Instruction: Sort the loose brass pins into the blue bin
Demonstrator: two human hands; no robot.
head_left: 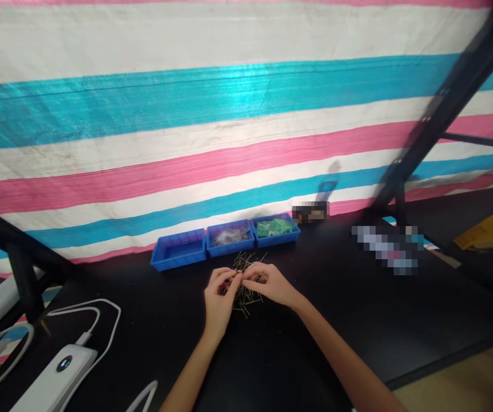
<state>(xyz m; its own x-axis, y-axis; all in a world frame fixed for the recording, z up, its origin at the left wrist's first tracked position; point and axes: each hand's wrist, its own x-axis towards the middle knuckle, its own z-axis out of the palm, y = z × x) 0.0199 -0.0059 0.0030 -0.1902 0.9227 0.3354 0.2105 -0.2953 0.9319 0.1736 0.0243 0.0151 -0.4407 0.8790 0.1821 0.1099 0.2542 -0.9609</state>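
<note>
A loose pile of thin metal pins or screws (pixel 246 309) lies on the black table, too fine to name for certain. Over it, my left hand (pixel 221 292) and my right hand (pixel 272 284) meet at the fingertips. Both have thumb and fingers pinched together, and whatever small piece sits between them is too little to make out. Just beyond the pile stand three blue bins in a row: the left bin (pixel 178 264) shows a bare floor, the middle bin (pixel 231 247) holds clear plastic bags, and the right bin (pixel 277 237) holds green bagged pieces.
A white power bank (pixel 53 380) with a white cable (pixel 111 337) lies at the left front. Dark slanted frame posts rise at both sides, including the right post (pixel 439 109). A striped sheet (pixel 229 143) hangs behind. Yellow packaging (pixel 489 229) lies far right.
</note>
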